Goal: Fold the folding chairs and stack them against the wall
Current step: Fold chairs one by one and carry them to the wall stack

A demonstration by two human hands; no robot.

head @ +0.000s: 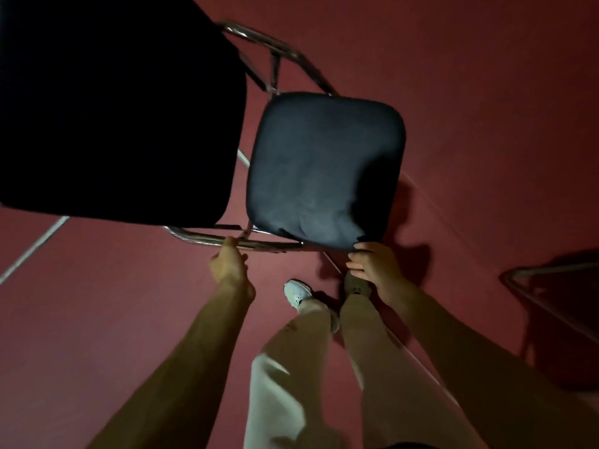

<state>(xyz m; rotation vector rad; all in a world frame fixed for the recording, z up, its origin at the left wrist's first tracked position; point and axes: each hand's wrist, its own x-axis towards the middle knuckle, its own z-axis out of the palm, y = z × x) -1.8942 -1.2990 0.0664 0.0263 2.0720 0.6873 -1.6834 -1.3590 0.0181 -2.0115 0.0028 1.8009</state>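
Lower centre: my left hand (pixel 230 265) curls round the frame tube (pixel 207 238), which runs left to right; my right hand (pixel 372 265) pinches the seat (pixel 324 140) by its near edge. The chair (pixel 324 189), centre frame, lies just beyond both hands, not yet folded: dark pad facing up, backrest (pixel 113 108) filling the upper left.

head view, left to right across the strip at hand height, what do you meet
floor line → left hand gripping the frame → shoe → right hand gripping the seat → second chair
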